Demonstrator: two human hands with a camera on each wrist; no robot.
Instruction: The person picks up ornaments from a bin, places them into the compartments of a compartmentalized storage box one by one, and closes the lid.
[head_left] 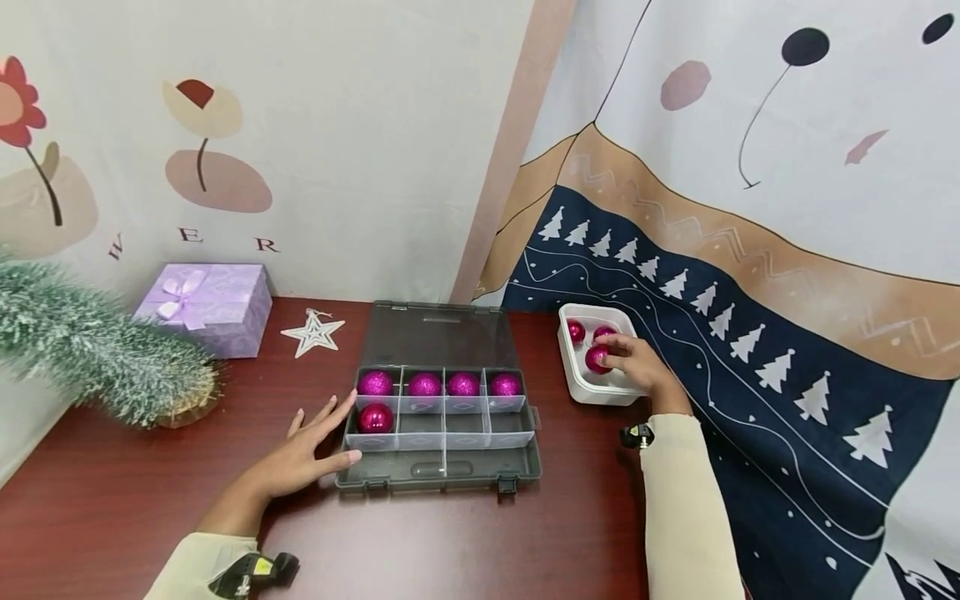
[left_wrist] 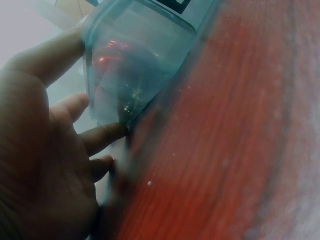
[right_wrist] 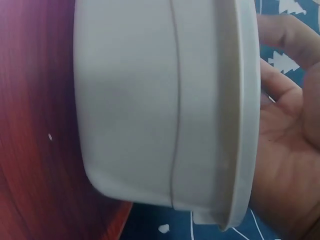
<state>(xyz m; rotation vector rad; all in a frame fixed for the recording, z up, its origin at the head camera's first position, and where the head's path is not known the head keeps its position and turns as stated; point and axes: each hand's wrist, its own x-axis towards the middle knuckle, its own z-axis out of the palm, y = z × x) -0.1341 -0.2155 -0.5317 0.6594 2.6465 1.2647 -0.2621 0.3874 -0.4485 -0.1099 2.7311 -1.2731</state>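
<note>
A dark see-through compartment box (head_left: 431, 469) lies with its lid (head_left: 442, 337) folded back. Shiny magenta baubles fill its back row, one of them a bauble (head_left: 462, 384) near the middle; a single redder bauble (head_left: 376, 418) sits at the left of the second row. Against the box's left side rests my left hand (head_left: 303, 457), fingers spread and straight. Over a white tub (head_left: 606, 396) to the right, my right hand (head_left: 637, 364) pinches a red bauble (head_left: 597, 359) between thumb and fingers. In the right wrist view the tub wall (right_wrist: 135, 100) hides the fingertips.
Behind the pinched one, the tub holds another bauble (head_left: 575, 331) and one partly covered by the fingers. A white star (head_left: 313, 333), a lilac gift box (head_left: 217, 308) and a frosted small tree (head_left: 112, 358) stand or lie to the left. Printed cloth borders the table (head_left: 450, 542).
</note>
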